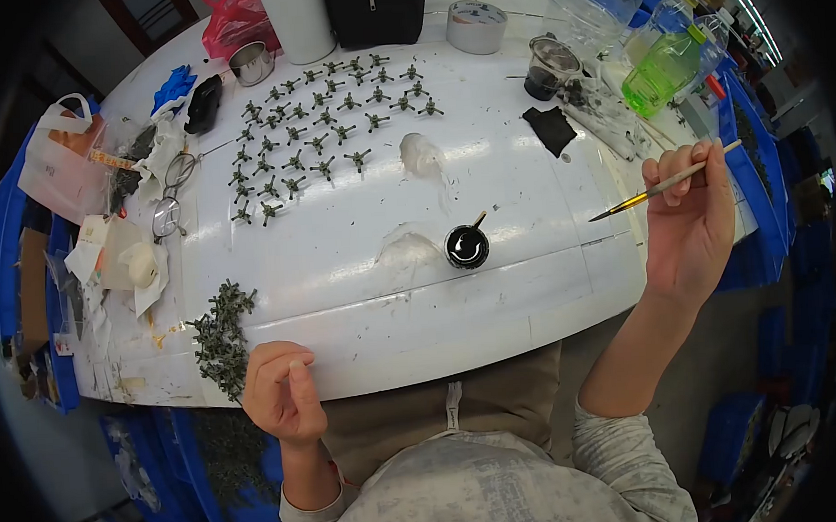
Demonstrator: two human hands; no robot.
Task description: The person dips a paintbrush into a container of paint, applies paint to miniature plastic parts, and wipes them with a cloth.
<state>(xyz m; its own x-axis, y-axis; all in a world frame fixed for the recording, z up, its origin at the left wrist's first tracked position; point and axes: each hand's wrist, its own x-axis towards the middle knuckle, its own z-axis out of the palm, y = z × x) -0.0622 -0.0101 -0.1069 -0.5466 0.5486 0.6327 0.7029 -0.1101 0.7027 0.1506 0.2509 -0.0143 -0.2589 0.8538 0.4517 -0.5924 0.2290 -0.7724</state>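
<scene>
My right hand (691, 212) is raised at the right, its fingers closed around the handle of a thin paintbrush (662, 183). The dark bristle tip points left, over the table. Lower left, my left hand (282, 388) is held at the table's front edge with curled fingers and the thumb against them; whatever they may hold is hidden. Beside it lies a heap of small dark green parts (224, 339). A small round pot of black paint (466, 247) stands between the hands, with a short stick at its rim. Farther back, several green pronged pieces (320, 144) stand spaced in rows.
Eyeglasses (174, 192), tissues and a plastic bag (68, 160) crowd the left side. At the back are a metal cup (252, 63) and a tape roll (476, 27). A cup of dark liquid (551, 67), black cloth (550, 131) and a green-liquid bottle (662, 73) stand right.
</scene>
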